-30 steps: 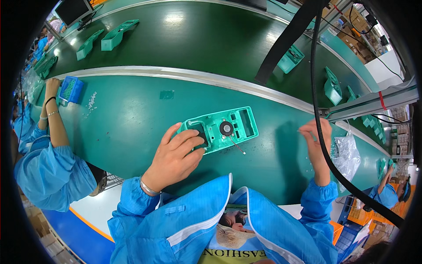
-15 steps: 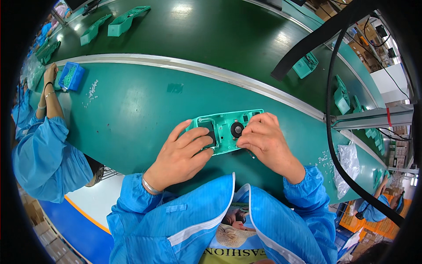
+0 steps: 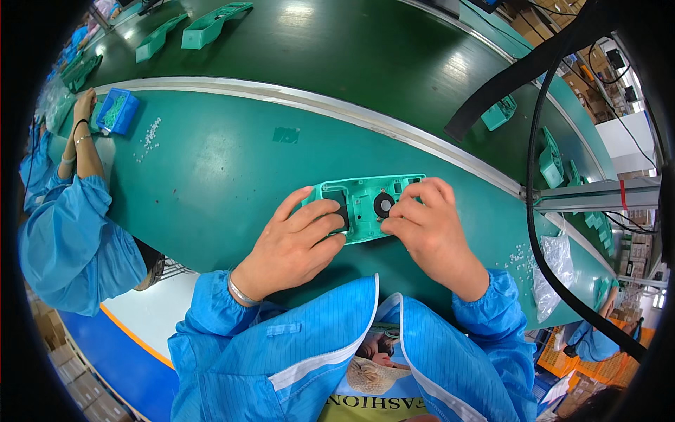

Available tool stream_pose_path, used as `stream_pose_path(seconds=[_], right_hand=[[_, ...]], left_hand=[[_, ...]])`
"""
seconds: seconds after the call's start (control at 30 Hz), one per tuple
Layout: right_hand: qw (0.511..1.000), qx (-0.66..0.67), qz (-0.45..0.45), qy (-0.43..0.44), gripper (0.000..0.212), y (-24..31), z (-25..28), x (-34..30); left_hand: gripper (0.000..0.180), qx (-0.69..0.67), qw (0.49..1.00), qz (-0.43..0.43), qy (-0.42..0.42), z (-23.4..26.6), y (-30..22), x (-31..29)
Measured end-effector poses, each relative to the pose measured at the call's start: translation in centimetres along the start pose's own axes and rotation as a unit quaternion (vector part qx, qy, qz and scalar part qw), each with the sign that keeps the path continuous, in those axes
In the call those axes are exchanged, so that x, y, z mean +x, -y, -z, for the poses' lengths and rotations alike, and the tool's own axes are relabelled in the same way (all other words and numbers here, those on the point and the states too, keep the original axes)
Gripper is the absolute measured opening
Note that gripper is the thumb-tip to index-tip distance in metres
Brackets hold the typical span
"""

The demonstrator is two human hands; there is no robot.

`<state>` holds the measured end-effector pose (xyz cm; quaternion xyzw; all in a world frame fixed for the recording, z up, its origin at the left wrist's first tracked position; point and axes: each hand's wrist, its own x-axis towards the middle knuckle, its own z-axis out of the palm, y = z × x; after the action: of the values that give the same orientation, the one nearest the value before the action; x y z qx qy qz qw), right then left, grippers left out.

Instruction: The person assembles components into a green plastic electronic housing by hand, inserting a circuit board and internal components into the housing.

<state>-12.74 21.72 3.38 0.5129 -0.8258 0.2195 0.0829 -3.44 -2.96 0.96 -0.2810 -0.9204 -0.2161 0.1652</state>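
A green plastic housing [image 3: 364, 231] lies open side up on the bench in front of me. Fitted in it are a round black speaker [image 3: 383, 205] and, towards its left end, a dark rectangular part [image 3: 339, 200]. My left hand [image 3: 290, 245] grips the left end, fingers curled over the rim onto the dark part. My right hand [image 3: 437, 228] is at the right end, thumb and fingertips pinched together close by the speaker's lower right edge. Whatever lies between those fingertips is too small or hidden to make out.
Beyond a metal rail [image 3: 316, 100] runs a dark green conveyor [image 3: 337, 49] carrying similar green housings [image 3: 211, 27]. A co-worker's arm [image 3: 88, 151] is at left beside a blue bin [image 3: 121, 112]. A black cable [image 3: 536, 211] hangs at right, near a clear plastic bag [image 3: 554, 271].
The view has shifted slightly. My left hand keeps its grip on the housing, while my right fingertips stay pinched beside the speaker. A small dark bit below my right hand no longer shows.
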Motion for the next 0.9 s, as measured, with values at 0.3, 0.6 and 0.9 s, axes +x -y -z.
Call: stream_pose_path(seconds=[0.3,0.6,0.9], right_hand=[[0.999,0.004,0.017,0.031,0.014,-0.3,0.1,0.1],[0.991,0.115,-0.064,0.035,0.011,-0.9,-0.4,0.2],[0.993,0.102,-0.053,0.042,0.010,-0.8,-0.1,0.6]], left_hand=[[0.013,0.004,1.000,-0.008,-0.003,-0.2,0.0,-0.6],[0.014,-0.005,1.000,-0.005,-0.012,-0.1,0.1,-0.5],[0.012,-0.006,1.000,-0.002,-0.011,-0.2,0.2,-0.4]])
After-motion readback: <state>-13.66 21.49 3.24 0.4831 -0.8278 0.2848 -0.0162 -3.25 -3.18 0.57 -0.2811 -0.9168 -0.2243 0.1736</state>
